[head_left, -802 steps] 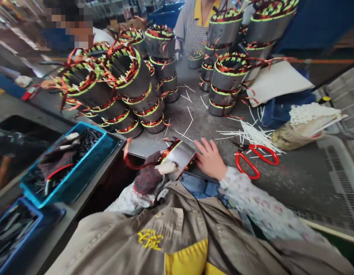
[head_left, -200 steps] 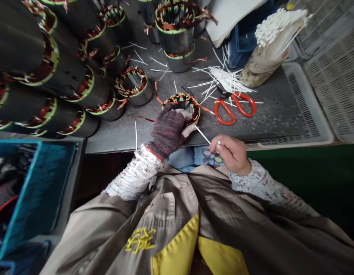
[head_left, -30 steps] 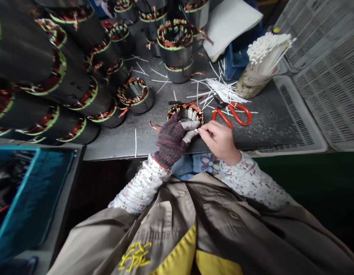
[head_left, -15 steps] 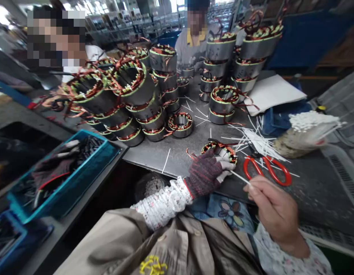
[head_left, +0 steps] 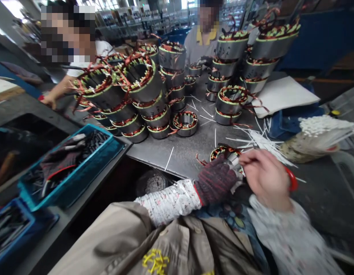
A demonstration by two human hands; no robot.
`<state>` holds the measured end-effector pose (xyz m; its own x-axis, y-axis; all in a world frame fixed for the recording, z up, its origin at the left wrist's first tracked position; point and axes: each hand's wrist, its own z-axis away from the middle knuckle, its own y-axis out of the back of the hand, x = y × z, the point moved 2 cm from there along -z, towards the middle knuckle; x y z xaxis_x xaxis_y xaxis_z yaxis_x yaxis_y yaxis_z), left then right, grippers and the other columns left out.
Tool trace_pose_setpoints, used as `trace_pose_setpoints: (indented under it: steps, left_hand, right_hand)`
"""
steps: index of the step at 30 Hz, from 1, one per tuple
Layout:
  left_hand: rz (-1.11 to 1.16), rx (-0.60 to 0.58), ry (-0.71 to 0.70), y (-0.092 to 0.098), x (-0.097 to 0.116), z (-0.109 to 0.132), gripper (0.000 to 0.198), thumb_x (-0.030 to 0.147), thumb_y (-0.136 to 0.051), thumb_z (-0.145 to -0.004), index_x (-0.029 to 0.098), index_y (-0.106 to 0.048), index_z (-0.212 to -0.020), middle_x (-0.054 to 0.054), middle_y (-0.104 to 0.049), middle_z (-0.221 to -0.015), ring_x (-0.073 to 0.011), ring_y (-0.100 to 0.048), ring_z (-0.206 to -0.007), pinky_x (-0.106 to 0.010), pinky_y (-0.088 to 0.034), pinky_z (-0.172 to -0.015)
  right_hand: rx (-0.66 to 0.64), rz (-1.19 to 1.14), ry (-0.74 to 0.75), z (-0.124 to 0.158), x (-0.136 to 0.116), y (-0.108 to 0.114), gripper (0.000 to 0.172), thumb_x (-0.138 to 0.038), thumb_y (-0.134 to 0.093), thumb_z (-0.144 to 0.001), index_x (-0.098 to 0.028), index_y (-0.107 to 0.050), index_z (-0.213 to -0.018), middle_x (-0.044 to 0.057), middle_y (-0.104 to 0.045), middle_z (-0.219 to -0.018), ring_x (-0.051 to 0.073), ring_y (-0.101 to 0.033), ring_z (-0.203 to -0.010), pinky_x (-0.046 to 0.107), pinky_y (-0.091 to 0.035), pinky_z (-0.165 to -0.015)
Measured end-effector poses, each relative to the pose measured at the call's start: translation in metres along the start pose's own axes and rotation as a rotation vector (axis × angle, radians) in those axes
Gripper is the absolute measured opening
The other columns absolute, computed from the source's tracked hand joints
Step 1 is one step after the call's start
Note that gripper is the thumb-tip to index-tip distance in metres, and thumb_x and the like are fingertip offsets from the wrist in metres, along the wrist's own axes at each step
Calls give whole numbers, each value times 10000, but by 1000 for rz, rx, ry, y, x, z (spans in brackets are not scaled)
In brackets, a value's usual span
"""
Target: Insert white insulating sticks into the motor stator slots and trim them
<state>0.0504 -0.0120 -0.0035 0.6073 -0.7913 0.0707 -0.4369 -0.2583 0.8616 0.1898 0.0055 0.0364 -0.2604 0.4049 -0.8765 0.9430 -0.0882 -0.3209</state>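
A small motor stator [head_left: 224, 153] with copper windings and a green rim stands near the front edge of the grey worktable [head_left: 188, 152]. My left hand [head_left: 215, 178], in a dark knitted glove, grips its near side. My bare right hand [head_left: 265, 177] is closed in a pinch right at the stator's rim, blurred by motion; what its fingers hold is hidden. Red-handled scissors [head_left: 293, 181] lie just behind my right hand, mostly covered by it. Loose white strips [head_left: 259, 139] are scattered beyond the stator.
Stacks of stators [head_left: 136, 91] crowd the table's left and back. Another stack [head_left: 231, 101] stands mid-table, a single stator [head_left: 185, 123] beside it. A bundle of white strips [head_left: 317, 133] lies right. Teal bin [head_left: 70, 168] of dark parts at left. Two other people work across the table.
My right hand has moved from in front of the stator, where it held a white strip, up to the stator's rim. The view shifted slightly; my left hand stays on the stator.
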Motion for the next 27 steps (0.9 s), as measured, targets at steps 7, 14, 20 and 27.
trace_pose_setpoints:
  steps: [7,14,20,27]
  left_hand:
    - [-32,-158,-64,53,-15,-2,352,200,-394,-1098,201,-660,-1329,-98,-737,-1288,-300,-671,-1286,-624,-422,-1227]
    - [-59,-750,-48,92,-43,-31,370,282,-426,-1113,248,-679,-1380,-90,-663,-1437,-284,-689,-1216,-388,-548,-918]
    - [-184,-655,14,88,-40,-41,286,274,-486,-1090,217,-736,-1217,-101,-727,-1260,-286,-718,-1050,-359,-489,-701]
    - [15,-443,-426,79,-74,-39,255,238,-465,-1075,220,-716,-1113,-50,-719,-1226,-253,-696,-1115,-487,-573,-1013]
  right_hand:
    - [8,733,454,34,9,10,168,-348,-652,-970,-213,-688,-876,122,-713,-1159,253,-707,-980,410,-611,-809]
    - [-186,1162,457,70,17,19,264,-148,-531,-935,-175,-762,-1058,140,-652,-1341,203,-680,-852,431,-623,-895]
    - [-238,1143,346,64,22,20,316,-120,-544,-883,-191,-766,-1096,122,-608,-1419,223,-673,-887,484,-617,-947]
    - [-151,1013,356,62,19,23,181,-200,-585,-922,-210,-733,-1026,121,-635,-1352,218,-675,-877,456,-612,-862]
